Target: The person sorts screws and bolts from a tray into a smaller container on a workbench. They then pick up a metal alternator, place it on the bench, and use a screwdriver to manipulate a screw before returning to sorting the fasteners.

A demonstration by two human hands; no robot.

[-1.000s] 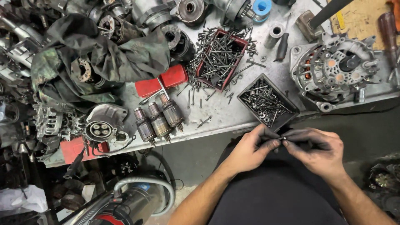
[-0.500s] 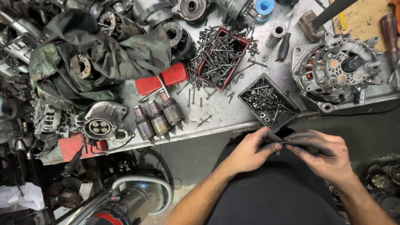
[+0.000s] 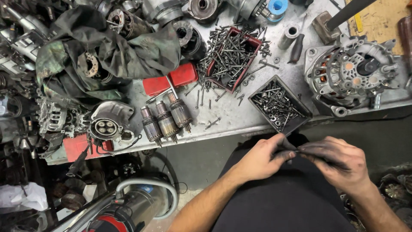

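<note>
Low in the frame, right of centre, the two hands meet over the person's dark lap, just below the front edge of the bench [image 3: 240, 122]. The left hand [image 3: 262, 161] comes in from the lower left and the right hand [image 3: 339, 163] from the lower right, so their fingertips face each other. Between them lies a small dark part [image 3: 296, 150], thin and grimy; what kind of piece it is cannot be told at this size. Its long axis seems to run across the frame, roughly level, from one set of fingertips to the other. Both hands are closed on it: the left pinches its left end with thumb and forefinger, the right pinches the other end with its blackened fingers curled over. Neither hand is nearer than the other; the part sits at the meeting point, touching both.

Just above the hands, at the bench edge, stands a black tray of small screws and nuts [image 3: 280, 105], tilted cornerwise. Up and left of it is a red tray of long bolts [image 3: 234, 53], with loose bolts spilled around. Three armatures [image 3: 166, 122] lie side by side left of centre, and an alternator housing [image 3: 352, 73] fills the upper right
</note>
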